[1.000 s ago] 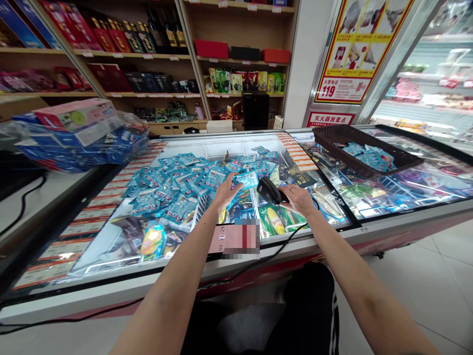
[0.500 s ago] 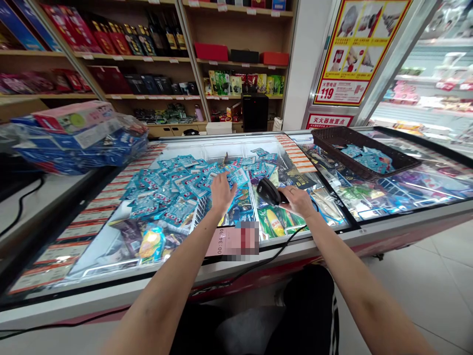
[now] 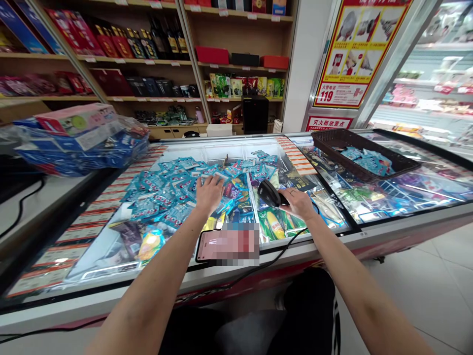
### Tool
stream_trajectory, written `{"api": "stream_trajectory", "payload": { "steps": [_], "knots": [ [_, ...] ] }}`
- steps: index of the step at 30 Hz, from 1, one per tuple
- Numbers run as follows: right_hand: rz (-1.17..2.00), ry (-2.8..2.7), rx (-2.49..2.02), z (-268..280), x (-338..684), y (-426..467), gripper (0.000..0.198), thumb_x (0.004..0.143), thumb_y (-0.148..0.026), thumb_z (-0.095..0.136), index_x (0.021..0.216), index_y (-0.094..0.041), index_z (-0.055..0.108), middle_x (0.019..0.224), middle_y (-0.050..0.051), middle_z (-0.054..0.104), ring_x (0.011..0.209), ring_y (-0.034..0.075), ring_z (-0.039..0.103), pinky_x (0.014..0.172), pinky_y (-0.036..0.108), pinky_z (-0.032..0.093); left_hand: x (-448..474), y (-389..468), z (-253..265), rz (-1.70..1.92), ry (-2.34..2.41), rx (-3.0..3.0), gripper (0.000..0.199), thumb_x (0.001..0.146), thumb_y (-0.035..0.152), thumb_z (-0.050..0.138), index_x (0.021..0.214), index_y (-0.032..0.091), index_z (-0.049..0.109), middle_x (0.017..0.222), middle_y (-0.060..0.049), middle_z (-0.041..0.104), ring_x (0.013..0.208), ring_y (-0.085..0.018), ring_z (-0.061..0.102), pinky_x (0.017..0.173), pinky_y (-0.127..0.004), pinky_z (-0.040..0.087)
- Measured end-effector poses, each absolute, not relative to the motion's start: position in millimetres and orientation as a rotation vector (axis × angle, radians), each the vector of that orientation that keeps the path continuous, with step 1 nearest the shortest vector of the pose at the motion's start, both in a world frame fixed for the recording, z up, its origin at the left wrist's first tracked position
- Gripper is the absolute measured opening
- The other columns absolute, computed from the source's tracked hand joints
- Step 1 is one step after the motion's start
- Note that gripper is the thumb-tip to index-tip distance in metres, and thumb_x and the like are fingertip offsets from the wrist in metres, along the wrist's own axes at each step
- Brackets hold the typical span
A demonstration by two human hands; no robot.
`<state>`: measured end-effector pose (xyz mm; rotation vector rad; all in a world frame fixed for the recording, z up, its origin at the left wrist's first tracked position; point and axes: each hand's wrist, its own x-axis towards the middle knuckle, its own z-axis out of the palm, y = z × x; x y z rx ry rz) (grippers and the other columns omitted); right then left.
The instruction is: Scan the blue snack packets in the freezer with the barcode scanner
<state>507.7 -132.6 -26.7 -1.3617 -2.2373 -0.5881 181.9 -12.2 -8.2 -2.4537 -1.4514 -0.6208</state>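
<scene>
My right hand (image 3: 298, 203) grips a black handheld barcode scanner (image 3: 269, 193) by its handle, the head tilted toward the left. My left hand (image 3: 210, 192) lies palm down at the right side of a heap of small blue packets (image 3: 162, 190), its fingers stretched over them and slightly apart. The heap spreads across the glass top of a chest freezer (image 3: 121, 246). A phone (image 3: 218, 246) with a pink screen rests at the freezer's front edge, below my left hand; part of it is blurred out.
A dark brown basket (image 3: 332, 153) holding more blue packets sits on the freezer's right part. Plastic-wrapped boxes (image 3: 81, 140) are stacked at the left. The scanner's black cable (image 3: 273, 259) runs along the front edge. Shelves of goods (image 3: 148, 59) stand behind.
My left hand has moved left and slightly nearer, away from a blue packet with a white barcode patch. More of the phone shows. My right hand and the scanner have barely moved.
</scene>
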Motion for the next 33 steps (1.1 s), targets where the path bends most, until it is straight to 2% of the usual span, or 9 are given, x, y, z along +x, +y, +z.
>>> {"api": "stream_trajectory", "payload": {
  "steps": [4, 7, 11, 14, 17, 20, 25, 31, 33],
  "knots": [
    [-0.571, -2.249, -1.377, -27, 507, -132, 0.04, 0.085, -0.038, 0.059, 0.119, -0.017, 0.053, 0.098, 0.009, 0.065, 0.095, 0.023, 0.059, 0.075, 0.032, 0.046, 177, -12, -5, -0.642, -1.505, -2.349, 0.042, 0.089, 0.017, 0.033, 0.122, 0.025, 0.058, 0.141, -0.009, 0.047, 0.136, -0.027, 0.032, 0.113, -0.058, 0.004],
    [-0.583, -2.255, -1.396, -27, 507, -131, 0.041, 0.083, -0.037, 0.061, 0.119, -0.017, 0.053, 0.096, 0.009, 0.065, 0.094, 0.023, 0.059, 0.074, 0.032, 0.046, 179, -10, -3, -0.597, -1.413, -2.405, 0.045, 0.088, 0.013, 0.032, 0.123, 0.026, 0.058, 0.139, -0.007, 0.049, 0.138, -0.024, 0.031, 0.115, -0.055, 0.005],
    [-0.599, -2.268, -1.428, -25, 506, -131, 0.043, 0.082, -0.036, 0.063, 0.12, -0.017, 0.053, 0.096, 0.009, 0.065, 0.093, 0.023, 0.059, 0.074, 0.032, 0.045, 184, -5, -1, -0.534, -1.305, -2.505, 0.041, 0.087, 0.012, 0.033, 0.112, 0.023, 0.064, 0.114, -0.01, 0.065, 0.122, -0.025, 0.049, 0.114, -0.053, 0.009],
    [-0.603, -2.294, -1.435, -21, 505, -128, 0.045, 0.081, -0.038, 0.065, 0.12, -0.018, 0.053, 0.097, 0.009, 0.065, 0.094, 0.023, 0.059, 0.073, 0.031, 0.045, 190, -2, 0, -0.551, -1.351, -2.509, 0.037, 0.085, 0.011, 0.034, 0.1, 0.018, 0.068, 0.1, -0.013, 0.068, 0.107, -0.027, 0.057, 0.112, -0.054, 0.011],
    [-0.596, -2.289, -1.467, -17, 504, -120, 0.042, 0.082, -0.038, 0.063, 0.119, -0.019, 0.054, 0.096, 0.007, 0.066, 0.092, 0.022, 0.06, 0.069, 0.029, 0.043, 201, 0, 0, -0.578, -1.458, -2.463, 0.033, 0.086, 0.017, 0.037, 0.097, 0.013, 0.068, 0.096, -0.017, 0.067, 0.103, -0.03, 0.057, 0.108, -0.055, 0.016],
    [-0.591, -2.258, -1.526, -14, 505, -110, 0.037, 0.084, -0.038, 0.06, 0.117, -0.021, 0.055, 0.094, 0.006, 0.066, 0.089, 0.021, 0.06, 0.064, 0.029, 0.041, 213, 4, -3, -0.588, -1.509, -2.356, 0.034, 0.088, 0.023, 0.037, 0.099, 0.011, 0.066, 0.098, -0.019, 0.065, 0.105, -0.033, 0.055, 0.103, -0.053, 0.022],
    [-0.612, -2.278, -1.486, -14, 508, -97, 0.037, 0.085, -0.038, 0.059, 0.117, -0.02, 0.056, 0.091, 0.006, 0.066, 0.087, 0.02, 0.06, 0.065, 0.028, 0.04, 224, 15, -9, -0.573, -1.553, -2.3, 0.036, 0.088, 0.017, 0.031, 0.094, 0.012, 0.066, 0.104, -0.02, 0.061, 0.109, -0.035, 0.051, 0.096, -0.051, 0.03],
    [-0.64, -2.208, -1.493, -24, 518, -91, 0.04, 0.084, -0.038, 0.06, 0.119, -0.019, 0.056, 0.091, 0.007, 0.066, 0.089, 0.021, 0.059, 0.068, 0.028, 0.041, 231, 27, -11, -0.569, -1.514, -2.363, 0.038, 0.09, 0.015, 0.03, 0.113, 0.016, 0.06, 0.115, -0.015, 0.059, 0.109, -0.028, 0.053, 0.099, -0.044, 0.032],
    [-0.648, -2.17, -1.525, -26, 523, -89, 0.04, 0.084, -0.037, 0.06, 0.119, -0.02, 0.056, 0.093, 0.006, 0.066, 0.09, 0.021, 0.06, 0.069, 0.028, 0.041, 235, 33, -11, -0.525, -1.539, -2.333, 0.038, 0.091, 0.017, 0.029, 0.114, 0.016, 0.059, 0.114, -0.013, 0.061, 0.106, -0.026, 0.055, 0.1, -0.041, 0.033]
  ]
}}
